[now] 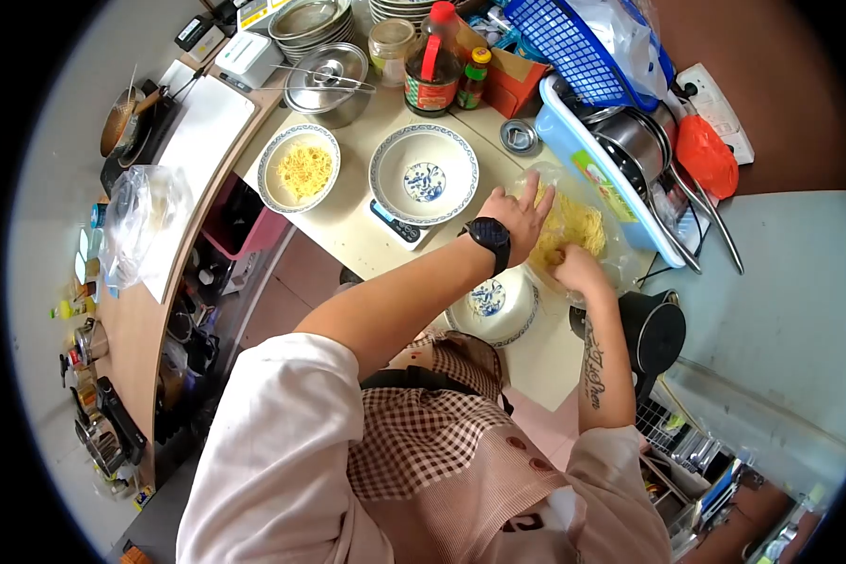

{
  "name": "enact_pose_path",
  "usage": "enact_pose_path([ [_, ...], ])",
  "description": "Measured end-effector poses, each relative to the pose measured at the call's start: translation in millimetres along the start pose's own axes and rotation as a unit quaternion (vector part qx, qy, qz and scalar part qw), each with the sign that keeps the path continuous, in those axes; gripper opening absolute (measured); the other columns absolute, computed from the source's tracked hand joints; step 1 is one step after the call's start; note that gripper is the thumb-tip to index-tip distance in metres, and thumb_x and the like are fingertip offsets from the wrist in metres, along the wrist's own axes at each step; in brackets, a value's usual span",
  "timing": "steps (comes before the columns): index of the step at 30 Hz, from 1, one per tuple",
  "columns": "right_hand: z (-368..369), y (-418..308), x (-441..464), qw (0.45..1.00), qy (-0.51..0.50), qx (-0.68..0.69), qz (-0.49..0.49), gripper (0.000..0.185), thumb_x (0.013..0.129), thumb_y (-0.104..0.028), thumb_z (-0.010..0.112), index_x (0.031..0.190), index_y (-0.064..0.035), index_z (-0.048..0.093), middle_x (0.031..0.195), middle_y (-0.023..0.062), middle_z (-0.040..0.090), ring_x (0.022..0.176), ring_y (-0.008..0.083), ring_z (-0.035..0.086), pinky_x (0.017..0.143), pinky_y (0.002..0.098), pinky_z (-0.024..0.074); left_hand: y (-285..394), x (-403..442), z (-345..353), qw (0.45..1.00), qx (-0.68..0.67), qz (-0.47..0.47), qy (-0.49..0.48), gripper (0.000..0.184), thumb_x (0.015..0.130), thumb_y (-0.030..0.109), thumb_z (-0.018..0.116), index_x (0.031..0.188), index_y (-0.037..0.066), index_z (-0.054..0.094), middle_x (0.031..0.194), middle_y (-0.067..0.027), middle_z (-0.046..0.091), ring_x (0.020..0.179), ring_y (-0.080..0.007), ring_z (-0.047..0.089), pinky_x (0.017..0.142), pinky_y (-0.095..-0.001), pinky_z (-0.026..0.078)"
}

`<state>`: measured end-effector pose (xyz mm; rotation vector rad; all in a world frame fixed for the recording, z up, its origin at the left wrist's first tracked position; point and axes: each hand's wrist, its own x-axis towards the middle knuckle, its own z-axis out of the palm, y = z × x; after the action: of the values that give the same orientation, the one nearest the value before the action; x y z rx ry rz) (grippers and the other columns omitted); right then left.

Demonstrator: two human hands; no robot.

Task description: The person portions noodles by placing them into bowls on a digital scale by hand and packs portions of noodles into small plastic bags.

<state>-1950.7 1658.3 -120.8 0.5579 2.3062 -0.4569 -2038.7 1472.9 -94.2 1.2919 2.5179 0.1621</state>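
My left hand, with a dark watch on its wrist, has its fingers spread at the left edge of a clear plastic bag of yellow noodles. Inside the bag's opening, my right hand has its fingers curled into the noodles; the fingertips are partly hidden. A patterned bowl without food sits on a small scale. To its left, another bowl holds yellow noodles. A third bowl is below my hands, partly covered by my left forearm.
Behind the bowls stand a lidded pot, a glass jar, a dark sauce bottle and a small bottle. A light blue basin with pans borders the bag on the right. A black pan is beside my right forearm.
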Motion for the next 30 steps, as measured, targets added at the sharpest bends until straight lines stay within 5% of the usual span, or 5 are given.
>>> enact_pose_path([
  [5,-1,27,14,0.964,0.251,0.004,0.086,0.064,0.083,-0.03,0.073,0.138,-0.0043,0.05,0.13,0.0232,0.061,0.121,0.0398,0.058,0.105,0.046,0.0455,7,1,-1,1.0,-0.02,0.006,0.021,0.076,0.089,0.018,0.052,0.158,0.004,0.021,0.155,-0.031,0.028,0.095,-0.0327,0.071,0.095,-0.0445,0.049],
  [11,19,64,69,0.967,0.241,0.02,0.085,0.054,0.086,-0.018,0.067,0.136,-0.0063,0.051,0.123,0.0269,0.063,0.115,0.0417,0.061,0.098,0.0489,0.048,18,-7,-21,0.994,-0.093,0.051,0.03,0.065,0.088,0.014,0.053,0.151,0.012,0.037,0.132,-0.0193,0.056,0.092,-0.0358,0.07,0.078,-0.0446,0.056],
  [14,-3,50,33,0.997,0.042,-0.048,0.051,0.045,0.091,-0.017,0.059,0.134,-0.0061,0.052,0.128,0.0239,0.062,0.119,0.041,0.059,0.101,0.0498,0.0468,14,-7,-30,0.988,-0.138,0.048,0.056,0.052,0.088,0.013,0.055,0.14,0.013,0.05,0.12,-0.0161,0.064,0.089,-0.0344,0.07,0.075,-0.0446,0.056],
  [21,28,46,35,0.956,0.285,0.025,0.058,0.046,0.087,-0.02,0.064,0.13,-0.0053,0.058,0.128,0.0231,0.061,0.124,0.0405,0.056,0.103,0.0484,0.0451,6,4,-27,0.934,-0.274,0.034,0.226,0.016,0.089,0.009,0.057,0.103,0.01,0.065,0.093,-0.013,0.069,0.082,-0.037,0.067,0.07,-0.0471,0.054],
  [30,60,49,13,0.974,0.18,-0.104,-0.085,0.048,0.085,-0.02,0.063,0.129,-0.0035,0.057,0.129,0.0267,0.054,0.116,0.0422,0.056,0.098,0.0518,0.0455,-4,-1,-27,0.907,-0.331,0.029,0.26,0.008,0.088,0.008,0.057,0.091,0.007,0.064,0.087,-0.0149,0.068,0.081,-0.038,0.065,0.069,-0.0481,0.052],
])
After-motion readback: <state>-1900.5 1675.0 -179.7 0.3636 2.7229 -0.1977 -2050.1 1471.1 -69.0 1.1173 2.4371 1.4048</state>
